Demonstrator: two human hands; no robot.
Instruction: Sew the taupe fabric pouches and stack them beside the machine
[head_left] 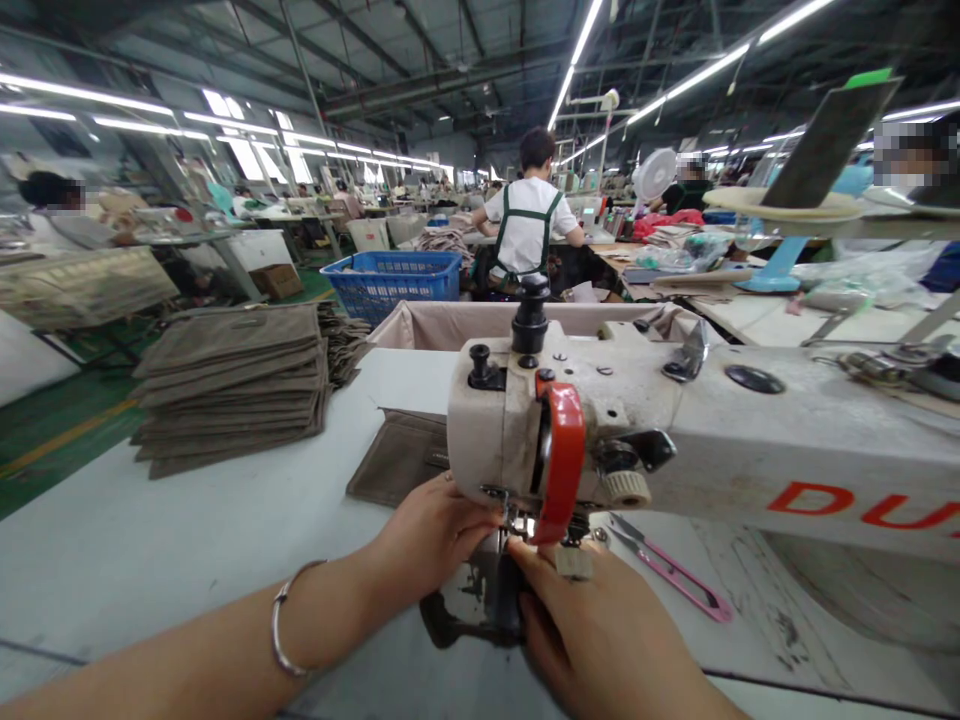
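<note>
Head view: your left hand [427,535] and right hand [604,630], fingers half-curled, meet at the sewing machine presser foot [519,524] at 12 o'clock; whether either grips anything cannot be told.

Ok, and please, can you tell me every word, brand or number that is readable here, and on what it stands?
"DU" in red capital letters on the arm of the sewing machine, cut off by the picture's edge.
A small mark on the top brown fabric piece in the stack: too small to read.
</note>
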